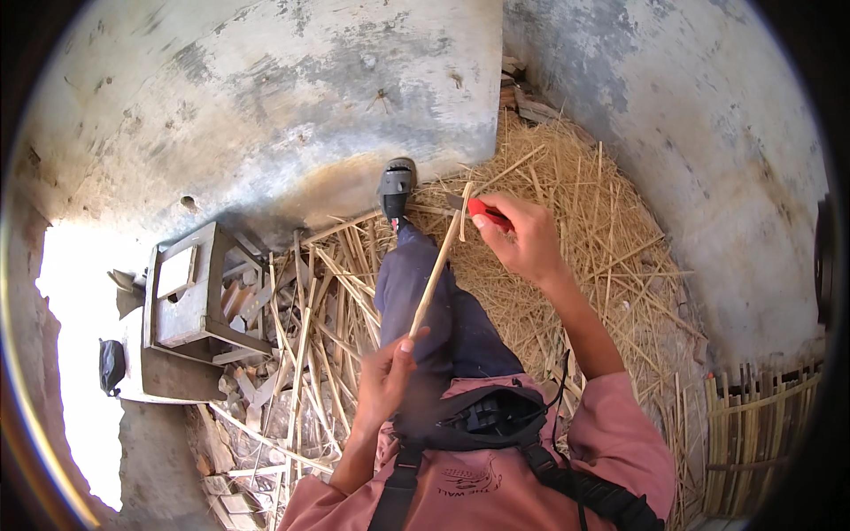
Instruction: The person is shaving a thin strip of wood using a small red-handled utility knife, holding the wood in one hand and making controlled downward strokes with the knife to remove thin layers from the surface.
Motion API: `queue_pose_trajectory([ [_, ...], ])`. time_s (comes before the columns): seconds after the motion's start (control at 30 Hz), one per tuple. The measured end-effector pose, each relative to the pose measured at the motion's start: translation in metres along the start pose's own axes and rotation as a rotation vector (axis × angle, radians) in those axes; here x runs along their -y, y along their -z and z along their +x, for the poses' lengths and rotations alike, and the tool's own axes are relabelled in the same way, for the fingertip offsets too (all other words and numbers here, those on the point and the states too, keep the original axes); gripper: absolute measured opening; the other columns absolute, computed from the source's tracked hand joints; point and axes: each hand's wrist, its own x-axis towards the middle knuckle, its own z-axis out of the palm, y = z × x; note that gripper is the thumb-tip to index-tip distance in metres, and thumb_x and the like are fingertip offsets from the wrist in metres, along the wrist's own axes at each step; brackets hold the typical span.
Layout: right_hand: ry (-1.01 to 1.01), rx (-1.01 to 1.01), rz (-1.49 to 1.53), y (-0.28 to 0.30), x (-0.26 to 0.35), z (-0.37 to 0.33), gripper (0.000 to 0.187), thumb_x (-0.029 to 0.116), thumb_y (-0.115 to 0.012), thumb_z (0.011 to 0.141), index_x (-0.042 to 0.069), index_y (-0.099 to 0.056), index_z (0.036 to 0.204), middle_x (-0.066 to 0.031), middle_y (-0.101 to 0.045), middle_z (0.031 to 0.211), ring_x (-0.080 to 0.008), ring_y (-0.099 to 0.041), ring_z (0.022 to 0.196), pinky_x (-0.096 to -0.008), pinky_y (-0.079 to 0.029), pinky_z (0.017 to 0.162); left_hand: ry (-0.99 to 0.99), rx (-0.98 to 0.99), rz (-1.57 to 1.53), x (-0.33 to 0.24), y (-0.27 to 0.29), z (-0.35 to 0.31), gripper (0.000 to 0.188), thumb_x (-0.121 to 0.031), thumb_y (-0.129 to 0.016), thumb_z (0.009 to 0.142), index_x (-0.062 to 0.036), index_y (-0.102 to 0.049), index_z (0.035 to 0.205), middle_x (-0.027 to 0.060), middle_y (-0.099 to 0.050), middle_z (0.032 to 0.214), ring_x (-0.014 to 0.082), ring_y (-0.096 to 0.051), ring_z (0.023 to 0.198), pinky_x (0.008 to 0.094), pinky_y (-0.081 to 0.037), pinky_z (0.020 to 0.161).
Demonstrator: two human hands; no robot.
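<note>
My left hand [385, 379] is closed around the lower end of a pale wooden stick [434, 281], which slants up and away over my legs. In my right hand [524, 237] is a red-handled knife [490, 214], its short dark blade lying against the stick near the far end. A thin strip [466, 212] of wood peels away beside the blade there, still close to the stick. My right fingers wrap the handle and hide part of it.
Loose straw and shavings [575, 221] cover the floor on the right. Several long sticks [305, 354] lie to the left, beside a wooden stool [190, 283] tipped on its side. Plastered walls [292, 97] close in ahead and right. A slatted bamboo panel [761, 434] stands at lower right.
</note>
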Motion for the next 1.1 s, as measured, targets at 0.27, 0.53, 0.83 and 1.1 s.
queue_pose_trajectory([
  [0.27, 0.006, -0.021, -0.049, 0.01, -0.011, 0.0, 0.035, 0.039, -0.072, 0.1, 0.005, -0.075, 0.109, -0.0094, -0.076, 0.087, -0.0238, -0.073, 0.069, -0.0349, -0.054, 0.062, 0.055, 0.001, 0.022, -0.005, -0.006, -0.004, 0.046, -0.037, -0.051, 0.114, -0.0022, -0.071, 0.137, -0.0074, -0.043, 0.07, 0.0028, -0.038, 0.063, 0.0242, -0.028, 0.056],
  [0.53, -0.06, 0.003, -0.082, 0.007, -0.01, 0.001, 0.031, 0.038, -0.071, 0.101, 0.008, -0.075, 0.105, -0.0081, -0.074, 0.08, -0.0222, -0.071, 0.064, -0.0347, -0.052, 0.059, 0.055, -0.028, 0.081, -0.017, -0.011, -0.002, 0.045, -0.035, -0.052, 0.114, -0.002, -0.071, 0.137, -0.0071, -0.042, 0.07, 0.0041, -0.038, 0.065, 0.0253, -0.029, 0.057],
  [0.83, 0.035, -0.133, -0.125, -0.004, -0.018, 0.002, 0.031, 0.037, -0.073, 0.1, 0.008, -0.077, 0.109, -0.0059, -0.077, 0.083, -0.0184, -0.072, 0.064, -0.0316, -0.053, 0.057, 0.002, -0.046, 0.112, -0.016, -0.014, -0.003, 0.05, -0.038, -0.048, 0.115, 0.0013, -0.071, 0.135, -0.0092, -0.04, 0.067, 0.0009, -0.033, 0.059, 0.0238, -0.024, 0.054],
  [1.1, -0.689, -0.264, -0.178, 0.074, -0.166, 0.006, 0.053, 0.056, -0.054, 0.108, 0.011, -0.079, 0.12, 0.0015, -0.056, 0.066, -0.0139, -0.048, 0.059, -0.0374, -0.049, 0.066, 0.071, -0.006, 0.023, -0.002, 0.013, -0.026, 0.052, -0.038, -0.047, 0.116, 0.0073, -0.069, 0.128, -0.0096, -0.042, 0.065, -0.0007, -0.034, 0.053, 0.0211, -0.022, 0.047],
])
